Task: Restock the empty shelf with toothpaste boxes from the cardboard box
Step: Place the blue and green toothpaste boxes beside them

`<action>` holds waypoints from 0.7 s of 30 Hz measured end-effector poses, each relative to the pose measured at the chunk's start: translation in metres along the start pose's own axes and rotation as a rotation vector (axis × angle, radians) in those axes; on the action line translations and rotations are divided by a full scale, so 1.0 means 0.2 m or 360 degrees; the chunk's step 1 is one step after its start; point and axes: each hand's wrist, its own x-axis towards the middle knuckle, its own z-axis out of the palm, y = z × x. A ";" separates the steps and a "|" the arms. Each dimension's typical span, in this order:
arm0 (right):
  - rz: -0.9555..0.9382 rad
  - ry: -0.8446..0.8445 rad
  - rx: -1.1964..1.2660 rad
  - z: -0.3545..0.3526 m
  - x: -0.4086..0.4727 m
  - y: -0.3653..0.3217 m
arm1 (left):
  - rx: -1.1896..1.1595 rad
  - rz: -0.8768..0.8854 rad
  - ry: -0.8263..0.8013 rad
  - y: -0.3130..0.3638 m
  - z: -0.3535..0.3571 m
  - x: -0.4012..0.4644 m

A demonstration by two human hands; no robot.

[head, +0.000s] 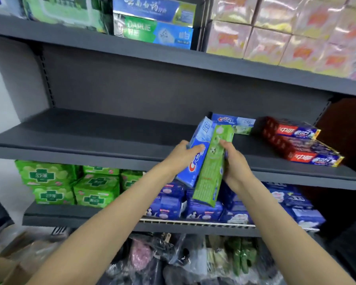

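Grey shelf (103,138) lies mostly bare. Left hand (182,155) grasps the blue toothpaste box (195,153), right hand (234,163) the green box (211,171), both at its edge; they may slip together and drop.

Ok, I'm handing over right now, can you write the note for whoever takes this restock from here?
Left hand: grip on the blue toothpaste box.
Right hand: grip on the green toothpaste box, held against the blue one over the shelf edge.
Done: one blue and white box lies at the back of the shelf, and a stack of red boxes lies at its right end.
Left: set down these two, then fill the bare left part. The cardboard box is not clearly in view.
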 end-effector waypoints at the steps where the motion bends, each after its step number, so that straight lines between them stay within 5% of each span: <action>1: 0.0007 0.0015 -0.0054 -0.03 0.06 -0.02 | -0.0040 0.0001 -0.0012 0.02 0.01 0.05; 4: 0.0182 0.0100 -0.0203 -0.12 0.22 -0.12 | -0.0057 -0.0001 0.0021 0.05 0.02 0.22; 8: 0.0568 -0.0045 0.0155 -0.23 0.43 -0.26 | -0.0282 -0.0095 0.0040 0.09 0.05 0.41; 13: 0.0461 -0.0123 0.0386 -0.32 0.66 -0.31 | -0.0330 -0.0091 0.0027 0.14 0.13 0.58; 21: 0.0520 -0.0058 0.0182 -0.38 0.90 -0.32 | -0.0187 -0.0088 0.0095 0.16 0.19 0.75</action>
